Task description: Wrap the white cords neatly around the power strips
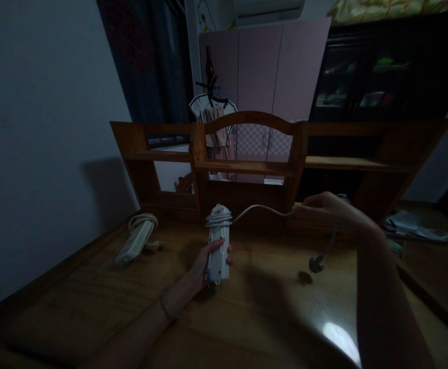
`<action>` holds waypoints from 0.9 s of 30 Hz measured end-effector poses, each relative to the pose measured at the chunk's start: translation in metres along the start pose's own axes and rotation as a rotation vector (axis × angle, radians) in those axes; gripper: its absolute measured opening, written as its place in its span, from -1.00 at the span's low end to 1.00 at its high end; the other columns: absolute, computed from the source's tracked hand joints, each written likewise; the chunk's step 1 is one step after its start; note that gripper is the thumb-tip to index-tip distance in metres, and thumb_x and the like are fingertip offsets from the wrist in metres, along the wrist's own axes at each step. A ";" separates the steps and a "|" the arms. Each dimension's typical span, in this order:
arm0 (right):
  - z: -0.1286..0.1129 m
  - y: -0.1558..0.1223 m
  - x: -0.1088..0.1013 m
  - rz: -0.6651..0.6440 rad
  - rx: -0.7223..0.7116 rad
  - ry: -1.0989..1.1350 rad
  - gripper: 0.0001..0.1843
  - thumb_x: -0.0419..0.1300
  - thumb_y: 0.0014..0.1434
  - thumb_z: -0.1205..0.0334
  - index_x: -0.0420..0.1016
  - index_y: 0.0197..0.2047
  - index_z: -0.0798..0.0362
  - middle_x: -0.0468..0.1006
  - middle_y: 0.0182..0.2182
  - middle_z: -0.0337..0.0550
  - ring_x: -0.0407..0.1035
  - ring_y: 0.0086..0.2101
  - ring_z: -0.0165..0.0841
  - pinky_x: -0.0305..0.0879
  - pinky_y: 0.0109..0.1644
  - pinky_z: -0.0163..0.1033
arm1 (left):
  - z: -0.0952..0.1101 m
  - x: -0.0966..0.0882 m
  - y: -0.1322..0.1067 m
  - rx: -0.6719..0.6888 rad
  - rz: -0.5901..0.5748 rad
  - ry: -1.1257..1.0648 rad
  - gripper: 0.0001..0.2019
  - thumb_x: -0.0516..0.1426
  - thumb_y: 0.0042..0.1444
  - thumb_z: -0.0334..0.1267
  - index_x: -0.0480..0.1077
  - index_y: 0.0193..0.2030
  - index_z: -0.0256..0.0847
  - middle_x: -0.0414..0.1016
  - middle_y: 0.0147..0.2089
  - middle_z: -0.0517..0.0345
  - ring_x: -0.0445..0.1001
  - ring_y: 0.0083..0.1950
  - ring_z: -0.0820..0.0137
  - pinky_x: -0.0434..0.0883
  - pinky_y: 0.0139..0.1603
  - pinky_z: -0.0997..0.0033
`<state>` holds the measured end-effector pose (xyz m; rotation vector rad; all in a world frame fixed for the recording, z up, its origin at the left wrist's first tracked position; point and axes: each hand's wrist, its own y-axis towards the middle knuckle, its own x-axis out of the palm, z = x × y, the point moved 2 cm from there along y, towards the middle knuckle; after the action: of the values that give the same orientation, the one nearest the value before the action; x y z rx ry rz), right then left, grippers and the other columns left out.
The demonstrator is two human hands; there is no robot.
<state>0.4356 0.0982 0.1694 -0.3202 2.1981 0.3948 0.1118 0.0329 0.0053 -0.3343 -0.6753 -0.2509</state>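
Note:
My left hand [210, 259] is wrapped round a white power strip [220, 248], held upright above the desk with its screwed back towards me. Several turns of its white cord [260, 207] are wound round the upper end. From there the cord runs right to my right hand [320, 206], which pinches it between closed fingers. Beyond that hand the loose end hangs down, with a dark plug [317, 263] just over the desk. On the left of the desk lies a second white power strip [135, 241], with cord coiled on its upper end and its plug beside it.
A wooden desk [170, 318] stretches below, with a wooden shelf unit [247, 166] along its back. A white wall [47, 128] borders the left side. Papers [414, 225] lie on a surface at the right. Behind stand pink cabinets [258, 77] and hanging clothes [214, 118].

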 end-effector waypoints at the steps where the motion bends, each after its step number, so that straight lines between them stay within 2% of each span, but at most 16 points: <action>1: 0.000 0.001 0.001 0.006 -0.008 0.002 -0.41 0.20 -0.05 -0.33 0.60 -0.39 0.10 0.29 -0.66 -0.26 0.10 -0.59 -0.47 -0.05 -0.56 -0.32 | -0.001 -0.001 0.000 -0.005 -0.022 0.017 -0.71 0.16 0.10 -0.09 0.35 -0.23 -0.32 0.40 -0.48 0.12 0.41 -0.56 0.43 0.36 -0.66 0.52; 6: -0.006 0.002 0.005 0.027 -0.027 -0.030 -0.43 0.20 -0.03 -0.29 0.61 -0.39 0.12 0.34 -0.65 -0.23 0.15 -0.58 -0.43 0.00 -0.54 -0.31 | -0.007 -0.003 -0.001 0.001 -0.140 0.092 -0.70 0.13 0.11 -0.08 0.39 -0.25 -0.34 0.40 -0.45 0.06 0.41 -0.49 0.42 0.36 -0.57 0.52; 11: -0.012 0.005 0.011 0.022 -0.014 -0.085 -0.43 0.14 0.05 -0.26 0.57 -0.35 0.14 0.39 -0.58 -0.20 0.19 -0.56 -0.43 0.03 -0.53 -0.33 | -0.013 0.000 -0.009 -0.084 -0.207 0.184 -0.70 0.11 0.11 -0.09 0.42 -0.25 -0.35 0.41 -0.41 0.01 0.42 -0.45 0.41 0.36 -0.52 0.49; 14: -0.009 0.010 0.017 0.008 0.015 -0.060 -0.49 0.09 0.11 -0.20 0.49 -0.34 0.13 0.43 -0.51 -0.17 0.22 -0.54 -0.43 0.08 -0.53 -0.33 | -0.014 0.005 -0.014 -0.126 -0.237 0.192 -0.70 0.14 0.08 -0.11 0.44 -0.24 -0.38 0.42 -0.37 0.01 0.43 -0.43 0.41 0.36 -0.49 0.50; 18: 0.001 0.017 0.025 0.043 0.031 0.030 -0.64 0.04 0.18 -0.09 0.31 -0.38 0.05 0.32 -0.57 -0.26 0.18 -0.58 -0.46 0.08 -0.55 -0.34 | -0.013 0.010 -0.017 -0.244 -0.213 0.231 -0.61 0.11 0.11 -0.02 0.46 -0.21 -0.39 0.47 -0.31 -0.02 0.45 -0.47 0.41 0.38 -0.49 0.47; 23: -0.001 0.016 0.024 0.147 0.059 0.183 -0.68 0.01 0.23 -0.07 0.15 -0.37 -0.01 0.22 -0.61 -0.35 0.10 -0.65 -0.50 0.02 -0.63 -0.38 | -0.016 0.009 -0.019 -0.303 -0.240 0.301 -0.57 0.08 0.14 -0.01 0.44 -0.11 -0.41 0.51 -0.28 -0.10 0.51 -0.46 0.33 0.40 -0.50 0.43; 27: -0.011 0.016 0.016 0.360 -0.042 0.306 -0.65 0.01 0.24 -0.12 0.14 -0.36 -0.01 0.24 -0.61 -0.36 0.13 -0.65 -0.51 0.06 -0.62 -0.39 | -0.020 0.004 -0.016 -0.350 -0.228 0.235 -0.51 0.06 0.16 0.05 0.42 -0.04 -0.38 0.53 -0.21 -0.13 0.53 -0.39 0.30 0.44 -0.45 0.42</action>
<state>0.4127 0.1068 0.1659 -0.0019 2.5571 0.6231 0.1212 0.0102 -0.0029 -0.5530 -0.4343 -0.6195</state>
